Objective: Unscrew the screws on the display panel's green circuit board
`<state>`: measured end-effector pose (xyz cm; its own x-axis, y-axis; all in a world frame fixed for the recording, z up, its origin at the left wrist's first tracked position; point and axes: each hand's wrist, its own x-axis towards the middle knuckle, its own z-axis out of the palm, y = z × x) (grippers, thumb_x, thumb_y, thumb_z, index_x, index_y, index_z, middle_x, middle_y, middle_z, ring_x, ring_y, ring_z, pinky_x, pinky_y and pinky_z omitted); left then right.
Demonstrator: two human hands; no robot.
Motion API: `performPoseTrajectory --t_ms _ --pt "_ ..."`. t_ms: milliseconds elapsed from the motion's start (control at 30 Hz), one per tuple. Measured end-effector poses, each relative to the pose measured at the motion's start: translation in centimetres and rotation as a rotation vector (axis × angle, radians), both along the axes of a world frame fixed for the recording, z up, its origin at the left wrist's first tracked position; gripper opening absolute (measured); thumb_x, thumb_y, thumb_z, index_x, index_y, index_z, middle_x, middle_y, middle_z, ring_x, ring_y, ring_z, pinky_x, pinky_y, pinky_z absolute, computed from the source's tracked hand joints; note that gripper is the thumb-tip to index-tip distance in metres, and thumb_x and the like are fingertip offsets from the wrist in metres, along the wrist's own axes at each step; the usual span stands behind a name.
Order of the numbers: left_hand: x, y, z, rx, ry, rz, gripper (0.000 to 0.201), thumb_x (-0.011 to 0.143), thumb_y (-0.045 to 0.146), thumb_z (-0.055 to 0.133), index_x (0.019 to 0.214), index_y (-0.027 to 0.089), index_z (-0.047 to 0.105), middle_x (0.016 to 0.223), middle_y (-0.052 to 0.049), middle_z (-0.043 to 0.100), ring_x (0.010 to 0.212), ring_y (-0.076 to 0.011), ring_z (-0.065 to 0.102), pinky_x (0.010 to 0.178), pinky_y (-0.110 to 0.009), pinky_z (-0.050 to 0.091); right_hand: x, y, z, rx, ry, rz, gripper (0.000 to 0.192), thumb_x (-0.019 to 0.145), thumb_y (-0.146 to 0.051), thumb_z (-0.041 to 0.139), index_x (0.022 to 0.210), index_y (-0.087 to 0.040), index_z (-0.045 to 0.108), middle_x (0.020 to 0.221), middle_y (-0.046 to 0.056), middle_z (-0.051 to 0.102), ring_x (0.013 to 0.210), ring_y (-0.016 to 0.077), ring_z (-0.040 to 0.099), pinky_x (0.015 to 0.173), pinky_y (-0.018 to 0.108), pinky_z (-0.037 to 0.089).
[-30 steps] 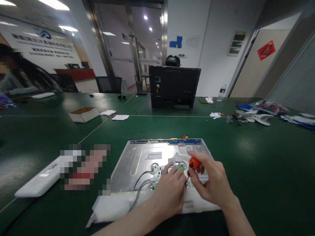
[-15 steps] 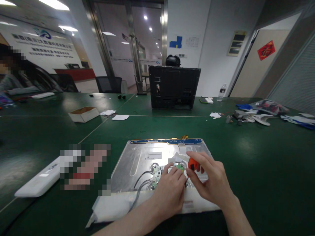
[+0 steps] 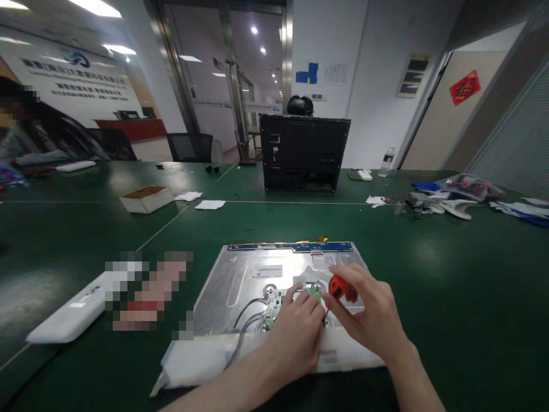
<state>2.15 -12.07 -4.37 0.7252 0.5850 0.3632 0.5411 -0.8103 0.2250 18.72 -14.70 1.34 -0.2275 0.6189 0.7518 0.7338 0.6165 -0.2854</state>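
Observation:
A metal-backed display panel (image 3: 244, 269) lies on the green table in front of me, with a blue board strip (image 3: 295, 247) along its far edge. My left hand (image 3: 295, 323) presses down on a small green circuit board (image 3: 273, 303) at the panel's middle, fingers bent and thumb hidden. Grey cables (image 3: 246, 329) run from that board toward me. Between the thumb and fingers of my right hand (image 3: 369, 303) is the orange handle of a screwdriver (image 3: 337, 286). Its thin shaft slants down beside my left fingers; the tip is hidden.
A black monitor casing (image 3: 305, 151) stands upright beyond the panel. An open box (image 3: 146, 200) and paper sheets (image 3: 210, 205) lie at far left. Nearer left is a long white case (image 3: 72, 315). Loose parts (image 3: 429, 203) and a bottle (image 3: 386, 161) are at far right. A person sits at the far left.
My right fingers have shifted slightly around the screwdriver, and its orange handle shows a different side, as if turned. My left hand stays in place on the board.

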Motion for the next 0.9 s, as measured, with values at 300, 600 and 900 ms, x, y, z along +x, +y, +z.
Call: performPoseTrajectory --t_ms 300,600,900 --pt "0.06 0.0 0.33 -0.04 0.016 -0.002 0.02 0.075 0.015 0.054 0.094 0.018 0.059 0.096 -0.006 0.065 0.096 -0.0242 0.057 0.108 -0.047 0.028 -0.08 -0.34 0.43 -0.04 -0.001 0.021 0.036 0.088 -0.019 0.052 0.124 -0.016 0.046 0.083 0.002 0.06 0.06 0.011 0.053 0.054 0.024 0.041" --pt "-0.03 -0.04 0.4 -0.051 -0.014 -0.006 0.023 0.076 0.015 0.053 0.099 0.018 0.059 0.1 -0.007 0.065 0.099 -0.0251 0.056 0.107 -0.048 0.029 -0.01 -0.05 0.07 -0.013 -0.001 -0.013 0.032 0.088 -0.022 0.055 0.119 -0.02 0.048 0.078 -0.001 0.06 0.055 0.0095 0.052 0.051 0.021 0.041" --pt "0.0 -0.04 0.17 -0.029 0.002 0.004 0.019 0.075 0.015 0.054 0.093 0.019 0.057 0.095 -0.006 0.065 0.096 -0.0246 0.057 0.107 -0.048 0.029 0.0 -0.32 0.46 -0.03 -0.013 0.0 0.032 0.088 -0.024 0.055 0.118 -0.017 0.048 0.081 0.002 0.06 0.062 0.0128 0.056 0.055 0.024 0.043"
